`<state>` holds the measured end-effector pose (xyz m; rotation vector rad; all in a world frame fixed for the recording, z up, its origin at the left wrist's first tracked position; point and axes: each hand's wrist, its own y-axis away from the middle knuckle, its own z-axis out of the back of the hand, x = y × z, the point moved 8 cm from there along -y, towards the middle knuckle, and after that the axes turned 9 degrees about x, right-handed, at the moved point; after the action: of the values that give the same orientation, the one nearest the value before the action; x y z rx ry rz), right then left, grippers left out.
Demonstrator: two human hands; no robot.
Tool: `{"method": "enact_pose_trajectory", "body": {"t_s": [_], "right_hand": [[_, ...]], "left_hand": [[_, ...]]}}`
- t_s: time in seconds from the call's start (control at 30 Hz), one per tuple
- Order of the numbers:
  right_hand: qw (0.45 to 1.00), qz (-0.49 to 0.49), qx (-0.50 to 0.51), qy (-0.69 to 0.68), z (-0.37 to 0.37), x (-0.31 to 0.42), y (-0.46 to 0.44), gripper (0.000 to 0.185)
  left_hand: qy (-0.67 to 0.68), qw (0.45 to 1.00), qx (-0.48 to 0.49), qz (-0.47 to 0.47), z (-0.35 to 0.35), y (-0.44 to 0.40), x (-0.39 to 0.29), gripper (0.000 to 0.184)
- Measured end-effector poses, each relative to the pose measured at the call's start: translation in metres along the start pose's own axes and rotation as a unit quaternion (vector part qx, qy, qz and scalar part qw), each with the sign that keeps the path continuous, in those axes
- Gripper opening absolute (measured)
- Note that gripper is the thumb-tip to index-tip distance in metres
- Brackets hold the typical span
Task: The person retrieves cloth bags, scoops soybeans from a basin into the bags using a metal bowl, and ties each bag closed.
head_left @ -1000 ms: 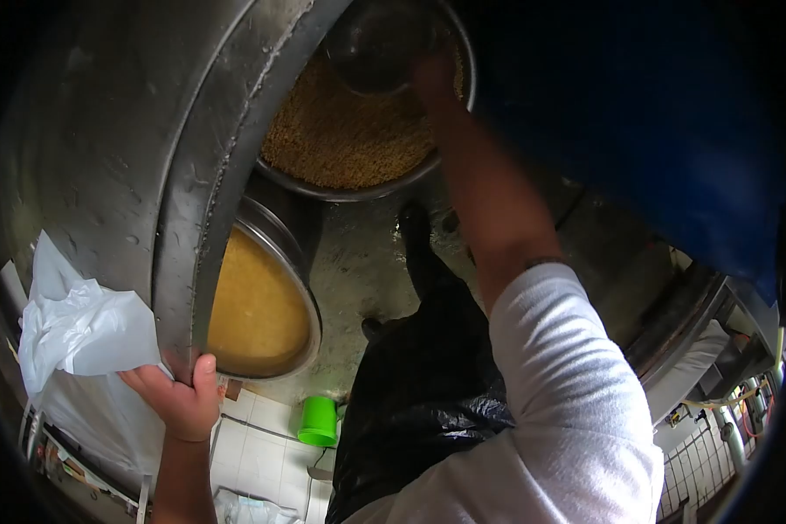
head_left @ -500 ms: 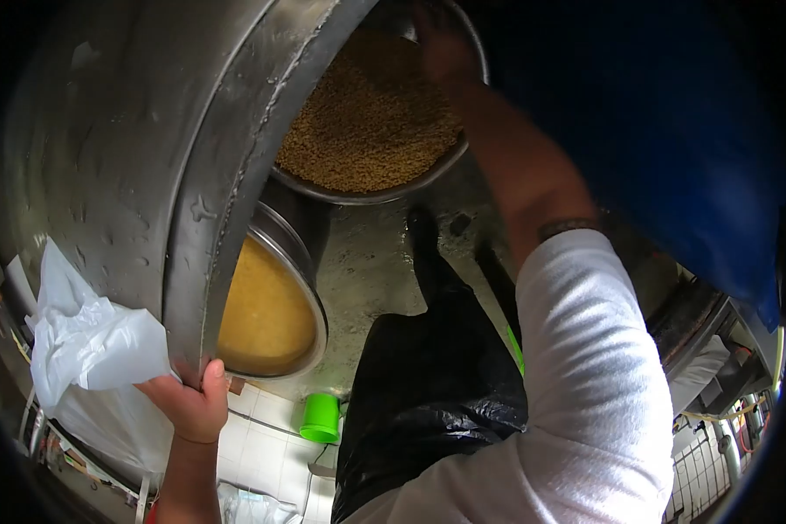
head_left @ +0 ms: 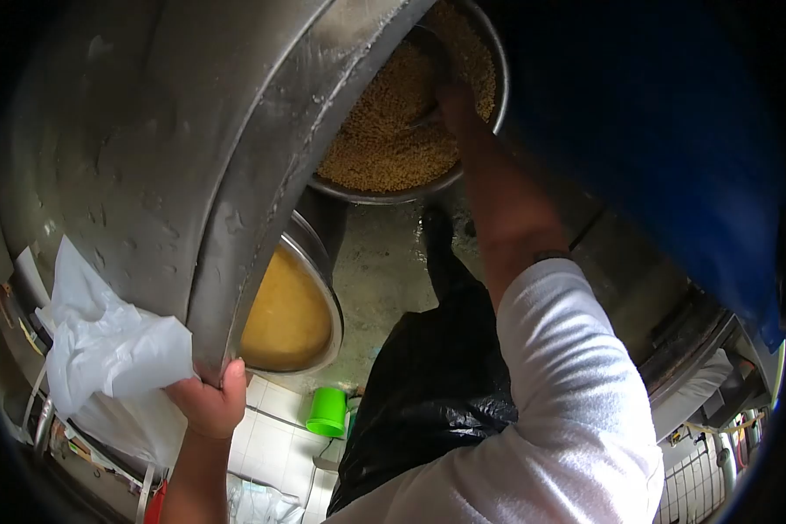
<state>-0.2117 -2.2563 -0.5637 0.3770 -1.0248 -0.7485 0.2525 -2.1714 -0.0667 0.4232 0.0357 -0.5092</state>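
Note:
My left hand grips the lower edge of a large metal vessel, thumb on one side and fingers hidden behind the rim. My right hand reaches into a wide metal tub of yellowish beans. Its fingers are in shadow, closed around or beside a dark, rounded thing that looks like a scoop or small bowl; its kind is unclear. Part of the tub is hidden behind the vessel's edge.
A second metal container holds yellowish contents below the tub. A white plastic bag hangs by my left hand. A green bucket stands on the floor. Blue sheeting fills the right side; a black apron covers my front.
My right hand has moved down and toward me, deeper among the beans. The view has shifted slightly, while my left hand keeps its hold on the vessel's edge.

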Motion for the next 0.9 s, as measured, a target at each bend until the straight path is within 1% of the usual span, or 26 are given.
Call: {"method": "enact_pose_trajectory", "body": {"t_s": [0.03, 0.07, 0.13, 0.17, 0.2, 0.23, 0.27, 0.3, 0.33, 0.37, 0.43, 0.47, 0.53, 0.57, 0.63, 0.67, 0.77, 0.83, 0.87, 0.9], "right_hand": [[0.933, -0.177, 0.048, -0.311, -0.009, -0.009, 0.025, 0.041], [0.933, -0.174, 0.048, -0.311, -0.002, -0.013, 0.027, 0.041], [0.89, -0.085, 0.136, -0.427, -0.007, -0.023, 0.026, 0.038], [0.892, -0.079, 0.139, -0.423, -0.024, -0.023, 0.015, 0.038], [0.988, -0.019, 0.152, -0.017, -0.046, -0.026, 0.0, 0.038], [0.97, 0.017, 0.148, 0.19, -0.048, -0.012, 0.001, 0.038], [0.911, 0.051, 0.123, 0.39, -0.049, 0.003, 0.002, 0.039], [0.989, -0.078, 0.127, 0.02, -0.032, 0.003, 0.027, 0.038], [0.908, -0.193, 0.118, -0.353, -0.038, -0.001, 0.053, 0.038], [0.908, -0.19, 0.118, -0.356, -0.04, 0.002, 0.057, 0.038], [0.854, -0.208, 0.095, -0.467, -0.045, -0.005, 0.076, 0.043], [0.854, -0.209, 0.092, -0.468, -0.044, -0.007, 0.086, 0.043], [0.859, -0.184, 0.095, -0.469, -0.031, 0.02, 0.103, 0.047], [0.859, -0.18, 0.094, -0.47, -0.031, 0.012, 0.103, 0.047], [0.893, -0.173, 0.132, -0.394, -0.025, -0.008, 0.113, 0.044], [0.9, -0.161, 0.128, -0.384, -0.02, -0.011, 0.124, 0.043], [0.871, -0.136, 0.08, -0.464, 0.006, -0.01, 0.198, 0.041], [0.854, -0.122, 0.061, -0.502, 0.026, -0.014, 0.254, 0.04], [0.846, -0.115, 0.053, -0.518, 0.038, -0.016, 0.283, 0.039], [0.839, -0.105, 0.048, -0.531, 0.05, -0.018, 0.312, 0.039]], "left_hand": [[-0.001, 1.0, -0.001, 0.001, 0.001, -0.001, -0.002, 0.099], [0.005, 1.0, -0.01, 0.007, 0.002, -0.003, -0.003, 0.098], [0.011, 1.0, -0.018, 0.012, 0.003, -0.006, 0.001, 0.097], [-0.012, 0.999, -0.037, 0.019, 0.002, -0.006, 0.002, 0.097], [-0.034, 0.998, -0.05, 0.021, 0.005, -0.003, 0.0, 0.097], [-0.034, 0.998, -0.053, 0.019, 0.007, -0.002, -0.004, 0.097], [-0.053, 0.997, -0.058, 0.003, 0.009, -0.006, -0.009, 0.096], [-0.074, 0.995, -0.06, -0.013, 0.012, -0.009, -0.011, 0.095], [-0.079, 0.995, -0.063, -0.016, 0.015, -0.01, -0.01, 0.095], [-0.08, 0.994, -0.07, -0.017, 0.016, -0.011, -0.01, 0.094], [-0.08, 0.994, -0.073, -0.019, 0.018, -0.011, -0.016, 0.093], [-0.07, 0.995, -0.071, -0.006, 0.019, -0.012, -0.017, 0.093], [-0.064, 0.995, -0.081, 0.008, 0.026, -0.017, -0.017, 0.093], [-0.064, 0.994, -0.088, 0.016, 0.026, -0.015, -0.015, 0.094], [-0.061, 0.993, -0.102, 0.02, 0.027, -0.011, -0.017, 0.094], [-0.057, 0.991, -0.116, 0.023, 0.03, -0.01, -0.017, 0.094], [-0.049, 0.985, -0.165, 0.015, 0.044, 0.0, -0.02, 0.089], [-0.077, 0.979, -0.19, 0.023, 0.053, 0.009, -0.025, 0.08], [-0.095, 0.971, -0.22, 0.024, 0.059, 0.014, -0.027, 0.073], [-0.089, 0.968, -0.233, 0.022, 0.06, 0.019, -0.029, 0.073]]}}
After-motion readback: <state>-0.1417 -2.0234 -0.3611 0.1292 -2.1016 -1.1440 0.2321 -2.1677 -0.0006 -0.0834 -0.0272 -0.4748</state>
